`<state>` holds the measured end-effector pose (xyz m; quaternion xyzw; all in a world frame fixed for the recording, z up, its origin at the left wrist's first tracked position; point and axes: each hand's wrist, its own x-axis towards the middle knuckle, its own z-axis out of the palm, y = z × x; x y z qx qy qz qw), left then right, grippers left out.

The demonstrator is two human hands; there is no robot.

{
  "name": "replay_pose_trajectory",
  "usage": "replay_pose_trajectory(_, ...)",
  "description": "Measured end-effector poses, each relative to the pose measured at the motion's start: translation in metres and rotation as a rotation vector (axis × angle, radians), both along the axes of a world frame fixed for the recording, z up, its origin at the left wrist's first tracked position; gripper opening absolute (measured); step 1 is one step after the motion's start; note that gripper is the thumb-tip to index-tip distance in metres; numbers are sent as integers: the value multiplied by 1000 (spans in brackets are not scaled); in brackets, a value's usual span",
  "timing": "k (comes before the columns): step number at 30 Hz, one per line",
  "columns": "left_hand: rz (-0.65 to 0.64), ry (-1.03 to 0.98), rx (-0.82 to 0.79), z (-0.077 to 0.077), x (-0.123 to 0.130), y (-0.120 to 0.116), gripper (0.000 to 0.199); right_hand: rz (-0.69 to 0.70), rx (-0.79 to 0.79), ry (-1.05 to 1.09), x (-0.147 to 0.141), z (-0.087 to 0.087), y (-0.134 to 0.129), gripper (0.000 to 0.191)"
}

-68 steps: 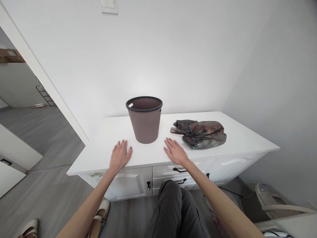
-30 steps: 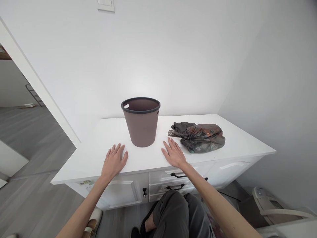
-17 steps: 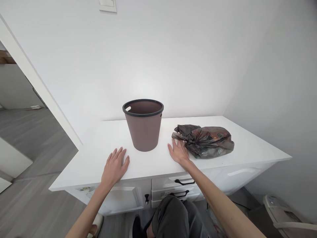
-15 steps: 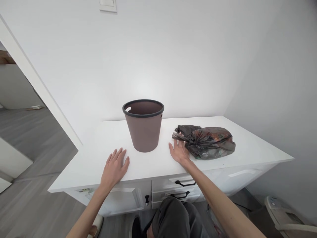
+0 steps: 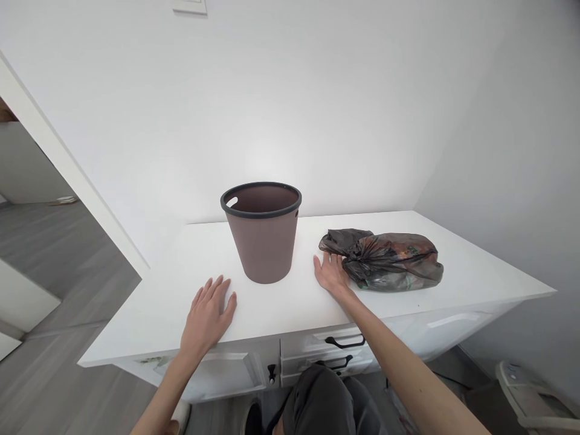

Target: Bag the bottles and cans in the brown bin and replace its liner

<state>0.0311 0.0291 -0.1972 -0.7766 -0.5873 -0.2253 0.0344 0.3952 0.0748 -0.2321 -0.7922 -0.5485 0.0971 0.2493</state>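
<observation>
A brown bin (image 5: 263, 248) with a dark rim stands upright on the white cabinet top (image 5: 272, 314). To its right lies a knotted, dark see-through plastic bag (image 5: 399, 260) with reddish and greenish contents. My left hand (image 5: 208, 311) rests flat on the surface, left of the bin and in front of it, fingers spread and holding nothing. Beside the bag's knot, my right hand (image 5: 332, 275) lies on the surface with its fingers apart; its fingertips reach the bag's loose end and are partly hidden under it.
White walls (image 5: 326, 121) rise behind and at the right. Drawers with black handles (image 5: 344, 342) are below the front edge, above my knees (image 5: 321, 402). A pale appliance (image 5: 534, 393) stands on the floor at the lower right. A wall switch (image 5: 190, 6) is at the top.
The bag's loose end has flopped back, away from me, and now covers my right fingertips. My left hand has stayed flat. The view has shifted slightly.
</observation>
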Motion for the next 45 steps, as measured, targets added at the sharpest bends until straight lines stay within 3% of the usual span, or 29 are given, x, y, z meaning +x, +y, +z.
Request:
replay_pose_trajectory(11,-1,-2,0,0,-1,3,58,179,-40,-114,-9,10,-32,80)
replay_pose_trajectory(18,-2,0,-2,2,0,4,58,413,6,-158,-28,20,-87,82)
replay_pose_trajectory(23,9,3,-29,8,3,1,60,493,94,-153,-47,24,-131,73)
replay_pose_trajectory(29,4,-7,-30,13,5,-1,57,558,131,35,-76,36,-190,66)
replay_pose_trajectory(33,-4,-98,-6,19,12,-7,53,461,225,349,-93,48,-232,61)
replay_pose_trajectory(36,-84,-306,2,36,29,-27,46,375,323,595,-100,56,-260,60)
replay_pose_trajectory(40,-269,-587,-135,71,60,-77,42,192,485,961,-107,69,-291,61)
replay_pose_trajectory(43,-481,-638,-269,94,83,-119,45,-8,603,1286,-113,79,-309,51)
replay_pose_trajectory(45,-584,-651,-252,103,97,-141,51,-65,680,1434,-116,83,-318,45)
